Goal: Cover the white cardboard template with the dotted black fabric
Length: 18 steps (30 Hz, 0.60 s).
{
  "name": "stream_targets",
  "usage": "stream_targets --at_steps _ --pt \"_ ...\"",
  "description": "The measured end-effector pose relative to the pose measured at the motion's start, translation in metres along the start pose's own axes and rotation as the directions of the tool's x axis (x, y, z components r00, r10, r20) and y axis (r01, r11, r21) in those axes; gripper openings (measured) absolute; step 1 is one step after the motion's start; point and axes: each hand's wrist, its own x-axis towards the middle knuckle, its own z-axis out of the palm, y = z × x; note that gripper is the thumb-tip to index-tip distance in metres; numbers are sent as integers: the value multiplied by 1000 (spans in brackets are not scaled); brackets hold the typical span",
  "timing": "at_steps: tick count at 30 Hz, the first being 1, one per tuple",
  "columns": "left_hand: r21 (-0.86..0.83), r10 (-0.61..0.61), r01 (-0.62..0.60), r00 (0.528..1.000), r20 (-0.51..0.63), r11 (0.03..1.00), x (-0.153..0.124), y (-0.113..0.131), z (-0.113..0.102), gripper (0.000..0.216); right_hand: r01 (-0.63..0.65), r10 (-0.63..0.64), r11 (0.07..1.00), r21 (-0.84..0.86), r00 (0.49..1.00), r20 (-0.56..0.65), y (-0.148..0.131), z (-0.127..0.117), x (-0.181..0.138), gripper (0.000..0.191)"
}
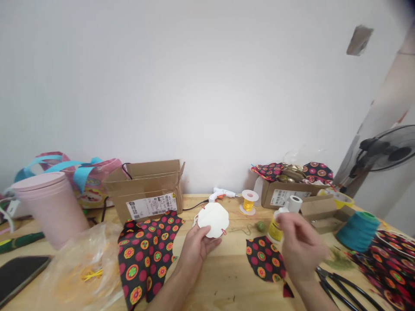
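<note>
My left hand is closed on the edge of a white scalloped disc, thumb on its face. Small red loops show at the disc's upper left and lower right edges. My right hand, blurred, is raised over the right side of the table with its fingers curled together; what they hold, if anything, does not show. Just behind it stands a glue bottle with a yellow label, partly hidden by the hand. A cut piece of patterned fabric lies flat between my hands.
Behind are a cardboard box, a white glue gun and a yellow thread spool. Black-handled pliers, a teal thread cone and a filled box are right. A pink tumbler and patterned cloth are left.
</note>
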Motion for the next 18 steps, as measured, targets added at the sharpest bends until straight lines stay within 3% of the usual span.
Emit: stream_targets --at_steps 2,3,5,7,10,13,15,18 --pt "-2 7 -7 1000 -12 1000 0 0 0 32 -2 8 1000 29 976 -219 3 -15 16 18" --pt "0 8 -8 1000 -16 1000 1 1 0 33 -75 81 997 35 974 -213 7 -22 23 29" --pt "6 10 -10 1000 -15 1000 2 1 1 35 -278 277 960 -39 960 -37 19 -35 31 44" --pt "20 10 -10 1000 -9 1000 3 0 2 35 -382 410 907 -179 899 154 34 -44 31 50" --pt "56 -7 8 1000 -4 998 5 -2 3 30 -276 411 881 -385 848 334 52 -48 25 51" --pt "89 -27 28 1000 -11 996 5 -4 1 26 -125 377 837 -532 837 396 61 -45 23 38" --pt "97 -29 30 1000 -9 995 5 -4 0 28 -94 375 820 -564 834 406 58 -40 24 32" --pt "97 -27 25 1000 11 995 3 -4 -2 33 -47 273 877 -479 868 415 39 -32 26 39"
